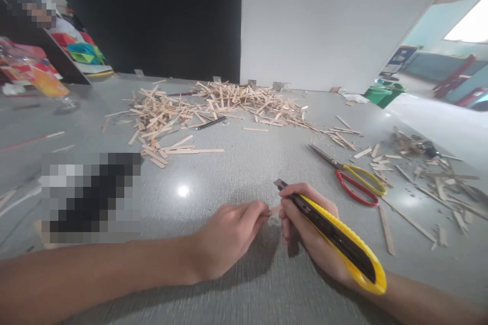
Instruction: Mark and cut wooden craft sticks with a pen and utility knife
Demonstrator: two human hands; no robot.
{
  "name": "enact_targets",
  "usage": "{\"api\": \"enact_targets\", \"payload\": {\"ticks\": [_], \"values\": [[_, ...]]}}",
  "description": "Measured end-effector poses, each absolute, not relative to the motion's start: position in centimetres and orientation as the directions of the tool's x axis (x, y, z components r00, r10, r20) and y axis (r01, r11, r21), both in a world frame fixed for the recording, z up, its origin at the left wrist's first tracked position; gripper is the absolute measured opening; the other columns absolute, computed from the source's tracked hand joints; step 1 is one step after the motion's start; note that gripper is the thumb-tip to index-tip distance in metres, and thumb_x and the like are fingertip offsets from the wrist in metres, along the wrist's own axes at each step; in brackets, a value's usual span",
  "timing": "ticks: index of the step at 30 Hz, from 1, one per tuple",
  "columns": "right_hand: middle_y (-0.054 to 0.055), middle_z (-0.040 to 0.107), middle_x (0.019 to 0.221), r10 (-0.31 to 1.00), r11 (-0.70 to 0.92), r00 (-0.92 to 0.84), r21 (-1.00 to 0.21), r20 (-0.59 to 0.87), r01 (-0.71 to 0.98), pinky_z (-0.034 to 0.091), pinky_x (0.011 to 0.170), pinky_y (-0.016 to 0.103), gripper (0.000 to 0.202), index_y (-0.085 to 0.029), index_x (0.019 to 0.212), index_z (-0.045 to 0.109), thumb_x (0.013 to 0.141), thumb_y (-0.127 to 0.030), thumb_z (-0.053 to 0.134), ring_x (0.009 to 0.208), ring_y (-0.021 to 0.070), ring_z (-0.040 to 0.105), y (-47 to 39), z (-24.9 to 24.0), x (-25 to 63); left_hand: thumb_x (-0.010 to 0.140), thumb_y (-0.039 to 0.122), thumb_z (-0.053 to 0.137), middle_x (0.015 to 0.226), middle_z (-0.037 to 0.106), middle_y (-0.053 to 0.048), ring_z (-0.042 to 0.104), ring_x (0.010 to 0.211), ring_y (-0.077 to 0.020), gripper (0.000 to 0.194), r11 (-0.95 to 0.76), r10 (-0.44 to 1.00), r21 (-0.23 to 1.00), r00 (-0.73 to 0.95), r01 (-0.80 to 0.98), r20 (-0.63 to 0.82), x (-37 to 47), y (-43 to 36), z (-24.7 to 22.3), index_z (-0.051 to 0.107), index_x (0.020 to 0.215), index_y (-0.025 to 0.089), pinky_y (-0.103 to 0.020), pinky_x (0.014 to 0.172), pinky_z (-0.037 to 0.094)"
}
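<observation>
Left hand [224, 238] fingers [256, 212] pinched shut on one small wood piece [275, 209], just at the right hand's fingertips. Right hand [310, 231] closed round one yellow utility knife [335, 236], blade out past the fingers. Piece likely light, stiff, brittle; best held by its edges. Farther out on the counter [236, 162]: one pair of scissors [353, 177], stick piles [213, 104] too many to count.

Bare grey table [236, 162] lies open from the hands toward twelve o'clock, up to the heap of wooden sticks [213, 104] spread across the far side. At two o'clock the red-and-yellow scissors [353, 177] and scattered stick offcuts [427, 172] block the way; at nine o'clock a blurred dark object [91, 195] sits close.
</observation>
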State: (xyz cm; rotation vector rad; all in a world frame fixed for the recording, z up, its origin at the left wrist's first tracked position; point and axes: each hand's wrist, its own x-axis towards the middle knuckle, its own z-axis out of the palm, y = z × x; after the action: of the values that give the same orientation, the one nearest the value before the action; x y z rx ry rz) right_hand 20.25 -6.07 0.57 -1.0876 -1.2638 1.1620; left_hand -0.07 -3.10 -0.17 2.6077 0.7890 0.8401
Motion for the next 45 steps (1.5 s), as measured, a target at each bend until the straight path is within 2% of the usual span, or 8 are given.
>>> {"api": "enact_targets", "payload": {"ticks": [3, 9, 16, 21, 29, 36, 40, 45], "values": [[-0.006, 0.064, 0.064, 0.991, 0.129, 0.021, -0.992, 0.129, -0.008, 0.047, 0.042, 0.018, 0.012, -0.024, 0.103, 0.066, 0.102, -0.036, 0.067, 0.044, 0.0090, 0.062, -6.0, 0.7, 20.3, 0.109, 0.015, 0.046, 0.088, 0.074, -0.003, 0.073, 0.070, -0.0166, 0.009, -0.803, 0.594, 0.413, 0.619, 0.429, 0.514, 0.2, -3.2, 0.2, 0.054, 0.111, 0.017, -0.026, 0.059, 0.055], [-0.006, 0.065, 0.064, 0.990, 0.129, -0.048, -0.991, 0.130, -0.028, 0.047, 0.045, 0.019, 0.011, -0.025, 0.104, 0.063, 0.103, -0.035, 0.065, 0.047, 0.0096, 0.062, -6.0, 0.5, 20.4, 0.105, 0.006, 0.050, 0.098, 0.079, -0.005, 0.077, 0.080, -0.0172, 0.018, -0.833, 0.552, 0.374, 0.569, 0.407, 0.609, 0.0, -3.1, -0.2, 0.060, 0.113, 0.018, -0.028, 0.069, 0.061], [-0.006, 0.063, 0.062, 0.985, 0.150, -0.078, -0.988, 0.152, -0.027, 0.047, 0.042, 0.020, 0.013, -0.024, 0.104, 0.063, 0.103, -0.037, 0.064, 0.045, 0.0115, 0.063, -6.3, 0.4, 20.3, 0.109, 0.014, 0.046, 0.081, 0.072, 0.000, 0.071, 0.067, -0.0140, 0.017, -0.802, 0.597, 0.416, 0.580, 0.429, 0.554, 0.1, -3.0, 0.1, 0.059, 0.099, 0.018, -0.025, 0.060, 0.055], [-0.005, 0.064, 0.061, 0.974, 0.194, -0.122, -0.981, 0.190, 0.023, 0.050, 0.049, 0.022, 0.012, -0.025, 0.107, 0.063, 0.104, -0.036, 0.063, 0.048, 0.0118, 0.063, -6.4, 0.3, 20.6, 0.111, 0.014, 0.042, 0.086, 0.071, 0.001, 0.071, 0.068, -0.0131, 0.017, -0.809, 0.587, 0.411, 0.616, 0.421, 0.524, 0.0, -2.9, 0.1, 0.056, 0.101, 0.019, -0.024, 0.062, 0.055], [-0.006, 0.065, 0.060, 0.970, 0.179, -0.170, -0.984, 0.175, 0.008, 0.049, 0.047, 0.020, 0.009, -0.026, 0.107, 0.062, 0.105, -0.034, 0.062, 0.047, 0.0111, 0.062, -6.5, 0.2, 20.7, 0.105, 0.003, 0.036, 0.091, 0.065, -0.004, 0.065, 0.067, -0.0165, 0.021, -0.859, 0.511, 0.287, 0.719, 0.423, 0.472, -0.5, -3.0, -0.9, 0.051, 0.108, 0.016, -0.028, 0.057, 0.052], [-0.006, 0.065, 0.060, 0.969, 0.171, -0.180, -0.985, 0.171, -0.015, 0.051, 0.048, 0.021, 0.008, -0.026, 0.107, 0.062, 0.104, -0.034, 0.063, 0.047, 0.0114, 0.063, -6.5, 0.1, 20.6, 0.096, -0.004, 0.031, 0.089, 0.057, -0.006, 0.054, 0.062, -0.0179, 0.029, -0.875, 0.481, 0.186, 0.757, 0.447, 0.443, -0.4, -2.9, -1.4, 0.051, 0.100, 0.018, -0.028, 0.044, 0.035], [-0.006, 0.064, 0.061, 0.975, 0.202, -0.087, -0.979, 0.205, -0.041, 0.048, 0.046, 0.019, 0.005, -0.026, 0.104, 0.063, 0.103, -0.031, 0.063, 0.046, 0.0102, 0.062, -6.3, 0.4, 20.2, 0.096, -0.001, 0.029, 0.089, 0.055, -0.004, 0.049, 0.060, -0.0166, 0.028, -0.839, 0.545, 0.277, 0.714, 0.469, 0.439, -0.3, -2.9, -1.3, 0.047, 0.100, 0.020, -0.028, 0.046, 0.033], [-0.005, 0.067, 0.069, 0.965, 0.247, 0.091, -0.969, 0.248, 0.020, 0.052, 0.049, 0.022, 0.003, -0.026, 0.102, 0.064, 0.101, -0.029, 0.066, 0.048, 0.0108, 0.065, -5.9, 0.7, 19.9, 0.105, 0.009, 0.031, 0.097, 0.054, -0.004, 0.051, 0.066, -0.0146, 0.019, -0.714, 0.693, 0.516, 0.583, 0.474, 0.424, -0.2, -3.0, 0.0, 0.047, 0.105, 0.019, -0.028, 0.054, 0.038]]}}
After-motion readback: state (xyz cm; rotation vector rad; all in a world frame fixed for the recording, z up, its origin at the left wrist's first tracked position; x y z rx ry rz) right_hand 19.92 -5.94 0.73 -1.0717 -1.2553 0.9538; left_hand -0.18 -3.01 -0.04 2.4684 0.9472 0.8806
